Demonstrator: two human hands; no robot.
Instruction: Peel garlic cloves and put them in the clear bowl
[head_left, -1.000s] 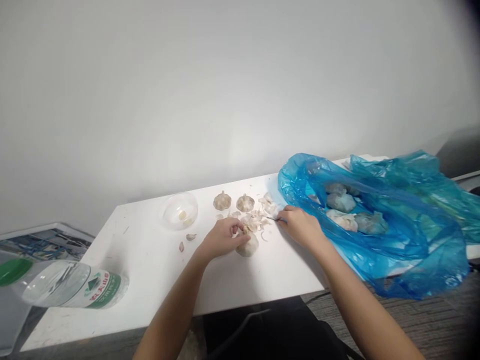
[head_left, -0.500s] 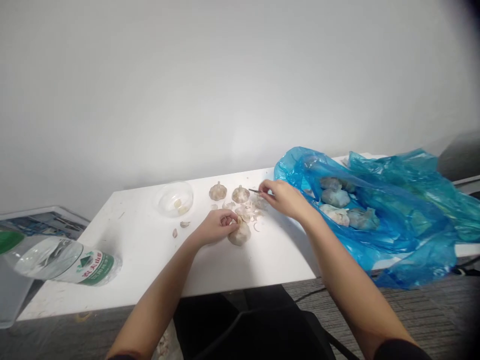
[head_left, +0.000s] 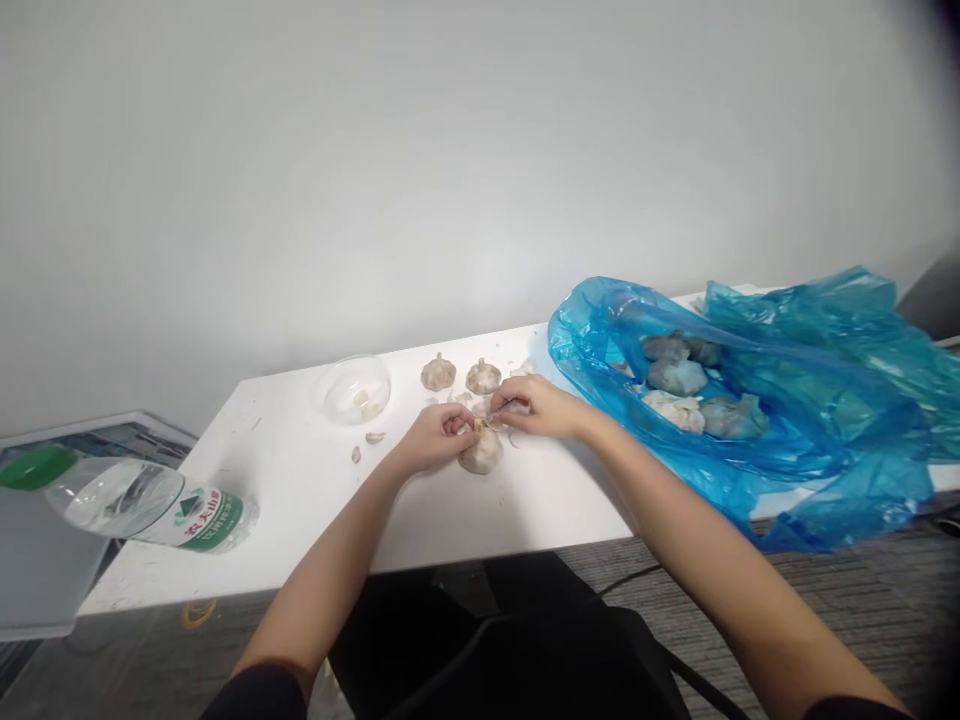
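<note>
My left hand (head_left: pixel 433 438) grips a papery white garlic bulb (head_left: pixel 481 452) on the white table (head_left: pixel 300 530), its fingers on the bulb's top. My right hand (head_left: pixel 536 407) comes in from the right, with its fingertips against the same bulb. It pinches a thin metal tool (head_left: pixel 510 403), mostly hidden by the fingers, so I cannot tell its exact kind. Garlic skin scraps (head_left: pixel 517 378) lie around both hands. Two whole bulbs (head_left: pixel 460 375) stand just beyond them.
A clear glass bowl (head_left: pixel 354 390) holds a few cloves, and loose cloves (head_left: pixel 365 445) lie near it. A blue plastic bag (head_left: pixel 592 340) with more garlic bulbs (head_left: pixel 677 377) fills the table's right end. A water bottle (head_left: pixel 150 505) with a green cap lies at the left.
My right hand has moved left from the skin scraps to the bulb in my left hand, and the tool now touches that bulb. The view has shifted slightly.
</note>
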